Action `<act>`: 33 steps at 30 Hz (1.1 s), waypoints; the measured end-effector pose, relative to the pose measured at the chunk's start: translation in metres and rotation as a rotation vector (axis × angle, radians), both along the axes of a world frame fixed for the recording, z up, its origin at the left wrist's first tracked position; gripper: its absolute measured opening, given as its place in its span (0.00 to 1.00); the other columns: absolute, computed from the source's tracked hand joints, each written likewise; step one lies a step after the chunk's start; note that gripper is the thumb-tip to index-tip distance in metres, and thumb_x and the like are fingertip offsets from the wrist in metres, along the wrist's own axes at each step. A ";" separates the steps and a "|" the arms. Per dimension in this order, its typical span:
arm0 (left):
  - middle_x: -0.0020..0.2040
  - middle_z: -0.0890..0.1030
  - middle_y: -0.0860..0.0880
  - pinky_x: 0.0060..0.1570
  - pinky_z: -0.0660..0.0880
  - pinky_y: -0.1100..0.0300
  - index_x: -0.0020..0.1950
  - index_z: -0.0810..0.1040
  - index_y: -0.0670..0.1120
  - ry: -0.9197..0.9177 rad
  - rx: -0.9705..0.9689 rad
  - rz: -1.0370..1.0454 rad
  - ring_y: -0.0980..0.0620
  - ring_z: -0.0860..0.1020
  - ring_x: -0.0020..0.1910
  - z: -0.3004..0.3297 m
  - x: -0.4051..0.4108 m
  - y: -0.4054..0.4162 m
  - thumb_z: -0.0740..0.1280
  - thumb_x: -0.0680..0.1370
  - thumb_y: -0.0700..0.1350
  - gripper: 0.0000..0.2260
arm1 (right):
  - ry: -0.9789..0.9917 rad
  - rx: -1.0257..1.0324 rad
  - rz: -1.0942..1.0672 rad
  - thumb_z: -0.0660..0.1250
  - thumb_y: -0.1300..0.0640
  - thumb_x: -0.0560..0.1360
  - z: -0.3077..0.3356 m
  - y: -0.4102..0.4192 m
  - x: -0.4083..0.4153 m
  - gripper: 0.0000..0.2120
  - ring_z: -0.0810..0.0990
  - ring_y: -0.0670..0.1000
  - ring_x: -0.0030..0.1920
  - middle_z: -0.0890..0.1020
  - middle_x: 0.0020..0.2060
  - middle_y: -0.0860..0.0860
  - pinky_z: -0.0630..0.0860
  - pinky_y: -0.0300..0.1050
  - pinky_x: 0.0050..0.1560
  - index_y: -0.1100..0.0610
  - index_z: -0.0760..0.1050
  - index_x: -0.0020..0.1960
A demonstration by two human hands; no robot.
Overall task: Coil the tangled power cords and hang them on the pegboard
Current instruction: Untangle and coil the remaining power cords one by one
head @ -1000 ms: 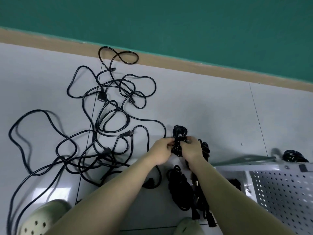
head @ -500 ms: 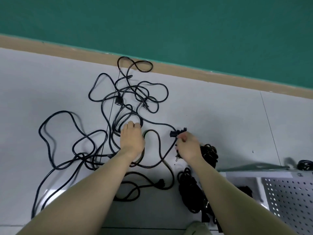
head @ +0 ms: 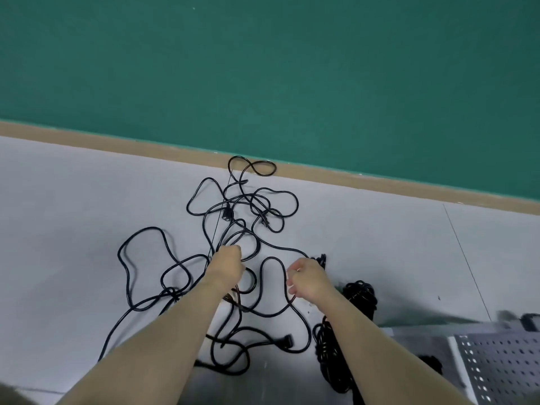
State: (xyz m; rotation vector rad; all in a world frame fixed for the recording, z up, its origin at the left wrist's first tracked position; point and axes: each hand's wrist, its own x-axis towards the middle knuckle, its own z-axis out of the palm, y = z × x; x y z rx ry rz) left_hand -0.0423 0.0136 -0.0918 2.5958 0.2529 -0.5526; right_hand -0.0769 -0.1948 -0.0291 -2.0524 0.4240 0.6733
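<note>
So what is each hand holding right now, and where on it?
The left hand grips loops in the tangled cords. The right hand has curled fingers beside a cord; whether it holds it cannot be told.

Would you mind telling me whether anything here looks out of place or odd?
Yes: the tangled power cords sprawl in crossing loops over the floor, one loop touching the baseboard, while coiled bundles sit beside the pegboard.

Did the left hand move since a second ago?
Yes. The left hand left the small bundle beside the right hand and went left into the tangled cords, away from the pegboard.
</note>
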 end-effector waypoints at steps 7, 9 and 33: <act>0.43 0.86 0.49 0.45 0.79 0.62 0.50 0.84 0.47 -0.195 -0.474 -0.112 0.52 0.85 0.44 0.153 -0.002 -0.016 0.79 0.73 0.44 0.09 | -0.245 0.147 0.106 0.72 0.53 0.77 0.064 0.020 -0.014 0.16 0.79 0.50 0.35 0.79 0.40 0.51 0.73 0.39 0.35 0.41 0.74 0.62; 0.40 0.87 0.49 0.49 0.82 0.55 0.47 0.83 0.48 -0.270 -0.505 -0.190 0.52 0.86 0.44 0.200 -0.008 -0.018 0.79 0.73 0.43 0.07 | -0.384 0.120 0.153 0.73 0.50 0.76 0.095 0.030 -0.015 0.08 0.74 0.49 0.33 0.74 0.35 0.48 0.71 0.42 0.35 0.41 0.78 0.53; 0.31 0.65 0.53 0.33 0.62 0.60 0.42 0.78 0.48 -0.751 -0.377 -0.675 0.55 0.63 0.31 0.448 -0.115 0.022 0.58 0.86 0.54 0.18 | -1.391 -0.246 0.319 0.70 0.47 0.77 0.342 0.001 -0.068 0.29 0.62 0.52 0.78 0.70 0.74 0.49 0.59 0.46 0.77 0.55 0.69 0.75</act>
